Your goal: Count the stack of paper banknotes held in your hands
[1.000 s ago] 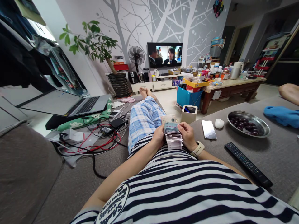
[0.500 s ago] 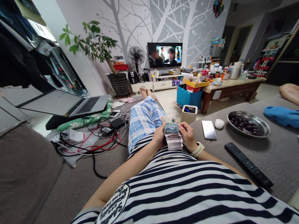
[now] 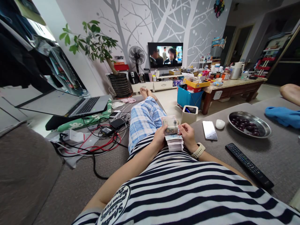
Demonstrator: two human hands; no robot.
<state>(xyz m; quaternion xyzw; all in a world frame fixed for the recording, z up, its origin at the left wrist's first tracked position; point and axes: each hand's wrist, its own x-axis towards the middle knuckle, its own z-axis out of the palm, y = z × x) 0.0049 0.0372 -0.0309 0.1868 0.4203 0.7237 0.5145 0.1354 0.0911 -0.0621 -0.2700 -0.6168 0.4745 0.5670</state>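
Observation:
A stack of banknotes (image 3: pixel 174 145) is held over my lap, folded so that several note edges fan toward my body. My left hand (image 3: pixel 159 137) grips its left side, the thumb lying on a brownish-green note that faces me. Pinched at the right edge of the notes are the fingers of my right hand (image 3: pixel 187 135), which has a pale watch (image 3: pixel 199 150) on its wrist. Pinkish note ends stick up beyond the top. A bluish note lies folded over the near part. The undersides of the notes and some fingertips are hidden.
Right of me on the sofa lie a phone (image 3: pixel 209 130), a white case (image 3: pixel 220 124), a remote control (image 3: pixel 249 165) and a metal bowl (image 3: pixel 264 131) of dark fruit. Tangled cables (image 3: pixel 112 137) and a laptop (image 3: pixel 91 104) are on the left. A small bin (image 3: pixel 189 117) stands beyond my right hand.
The bluish-green note that faced me has folded down toward my body, and a brownish-green note now shows on top. Both hands stay almost in place.

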